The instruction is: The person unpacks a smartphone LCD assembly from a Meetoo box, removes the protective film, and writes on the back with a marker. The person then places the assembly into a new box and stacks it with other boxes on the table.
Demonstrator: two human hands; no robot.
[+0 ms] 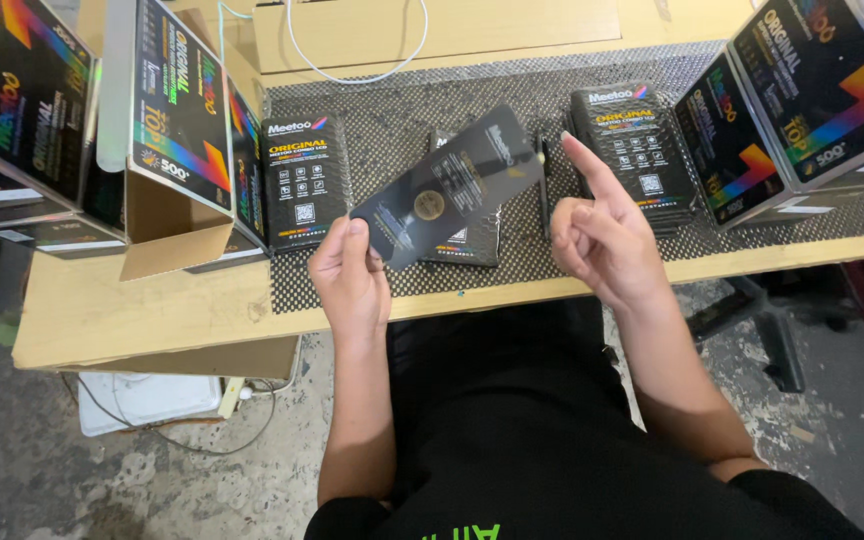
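My left hand (350, 275) grips the lower corner of a flat black sleeve-like package (452, 183) with a round gold mark, holding it tilted above the table. My right hand (600, 232) hovers to the right of it, index finger raised and other fingers curled, holding nothing. Under the package lies a small black box (477, 240) on the perforated black mat (392, 110). A stack of black boxes (302, 190) stands to the left of my left hand. Another stack of black boxes (640, 150) lies just behind my right hand.
Large black cartons with rainbow stripes stand at the left (177, 110) and at the right (812, 90). An open cardboard flap (167, 235) juts out at the left. A white cable (357, 60) loops at the back. The wooden table edge (152, 320) runs in front.
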